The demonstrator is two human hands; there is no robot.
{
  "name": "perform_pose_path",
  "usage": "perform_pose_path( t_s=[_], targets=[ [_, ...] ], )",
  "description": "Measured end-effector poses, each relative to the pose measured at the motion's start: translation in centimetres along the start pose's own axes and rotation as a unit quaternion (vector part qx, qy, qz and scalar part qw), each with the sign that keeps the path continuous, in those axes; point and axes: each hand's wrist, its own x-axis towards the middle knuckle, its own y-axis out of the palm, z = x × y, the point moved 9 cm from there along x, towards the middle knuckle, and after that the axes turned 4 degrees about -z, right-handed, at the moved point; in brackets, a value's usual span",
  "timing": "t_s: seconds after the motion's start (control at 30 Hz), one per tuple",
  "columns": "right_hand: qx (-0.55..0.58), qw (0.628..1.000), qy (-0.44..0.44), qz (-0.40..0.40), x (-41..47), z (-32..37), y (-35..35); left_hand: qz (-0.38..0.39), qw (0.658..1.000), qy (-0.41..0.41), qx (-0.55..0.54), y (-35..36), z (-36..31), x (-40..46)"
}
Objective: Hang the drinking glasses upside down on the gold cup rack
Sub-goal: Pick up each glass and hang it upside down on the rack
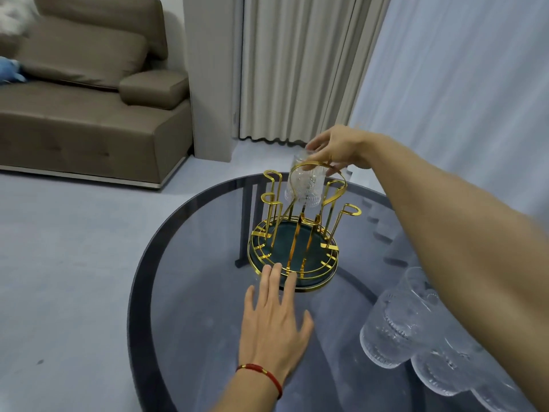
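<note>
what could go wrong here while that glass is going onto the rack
1. The right hand pinches the inverted glass only by its base, behind the rack's carry handle; it could knock the handle or miss the prong.
2. The left hand merely touches the gold rack at its rim, so it may slide on the glass table.
3. The right forearm passes over the waiting glasses and could bump them.

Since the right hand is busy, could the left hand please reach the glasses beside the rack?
Probably not easily: the right arm stretches between the left hand and the glasses.
</note>
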Motion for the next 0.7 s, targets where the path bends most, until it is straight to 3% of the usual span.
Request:
perform_pose_path(
  t_s=[0.17, 0.53, 0.6, 0.7],
  targets=[
    [-0.045, 0.995, 0.003, 0.094, 0.6, -0.4, 2.5, -0.003, 1.0, 0.0, -0.002, 0.1, 0.1, 0.0],
    [-0.033, 0.993, 0.003, 0.114, 0.7, -1.2, 2.7, 0.005, 1.0, 0.0, 0.017, 0.1, 0.0, 0.1],
    [-0.009, 0.998, -0.023, 0.055, -0.5, -1.3, 1.3, 0.006, 1.0, 0.0, 0.021, 0.1, 0.1, 0.2],
    [0.02, 0.992, -0.042, -0.117, -4.3, -2.6, -2.3, 0.004, 1.0, 0.005, 0.028, -0.4, 0.0, 0.3]
  ],
)
